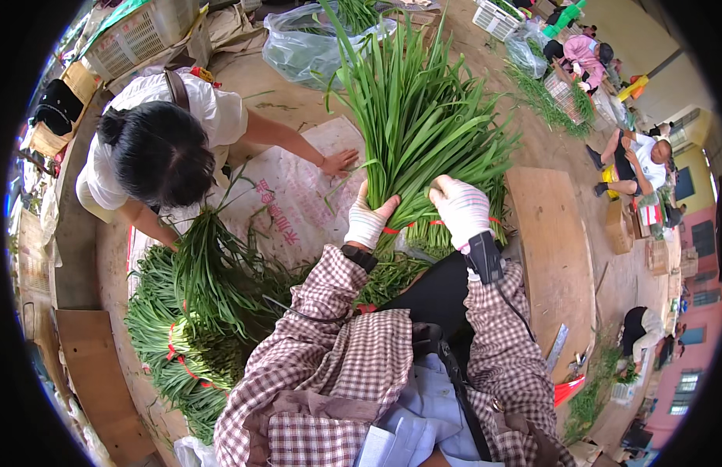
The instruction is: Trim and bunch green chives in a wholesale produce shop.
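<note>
My left hand [368, 219], in a striped knit glove, grips the lower stems of a large bunch of flat-leaved greens, apparently garlic chives [413, 117]. The leaves fan out away from me. On the bunch's right side is my right hand [461, 210], gloved too, its fingers curled against the leaves. Whether it pinches any is hidden. Under both hands, stems bound with red tape [437, 222] are partly covered by the held greens.
Tied bundles of greens [162, 327] are piled at my left. Across from them, a co-worker [162, 146] leans over a printed woven sack [291, 198], one hand flat on it. A wooden board [551, 245] stands at my right. Beyond is a clear plastic bag [297, 55].
</note>
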### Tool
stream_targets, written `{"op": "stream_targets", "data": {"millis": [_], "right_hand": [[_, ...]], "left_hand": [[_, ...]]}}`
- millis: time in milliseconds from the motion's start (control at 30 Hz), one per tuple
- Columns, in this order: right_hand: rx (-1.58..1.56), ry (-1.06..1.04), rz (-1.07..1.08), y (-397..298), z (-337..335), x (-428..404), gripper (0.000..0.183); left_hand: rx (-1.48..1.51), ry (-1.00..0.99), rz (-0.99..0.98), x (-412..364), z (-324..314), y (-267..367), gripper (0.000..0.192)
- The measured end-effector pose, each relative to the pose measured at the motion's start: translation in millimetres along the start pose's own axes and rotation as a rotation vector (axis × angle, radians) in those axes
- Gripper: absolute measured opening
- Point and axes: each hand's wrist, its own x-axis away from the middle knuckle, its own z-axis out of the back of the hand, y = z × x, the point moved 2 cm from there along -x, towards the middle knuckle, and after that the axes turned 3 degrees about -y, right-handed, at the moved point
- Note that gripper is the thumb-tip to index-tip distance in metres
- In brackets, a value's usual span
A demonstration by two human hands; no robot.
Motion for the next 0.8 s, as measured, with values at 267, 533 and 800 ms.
{"op": "stream_targets", "data": {"millis": [267, 533, 800], "right_hand": [[-0.699, 0.047, -0.071, 4.5, 10.3, 20.6, 0.022], [-1.117, -0.034, -0.330, -17.0, -2.7, 0.7, 0.027], [-0.097, -0.142, 0.451, -45.1, 38.3, 22.6, 0.022]], "left_hand": [[-0.059, 0.025, -0.046, 3.3, 11.2, 9.9, 0.050], [0.013, 0.024, -0.073, 5.1, 7.6, 17.5, 0.048], [-0.148, 0.017, -0.110, -0.7, 13.4, 20.8, 0.049]]}}
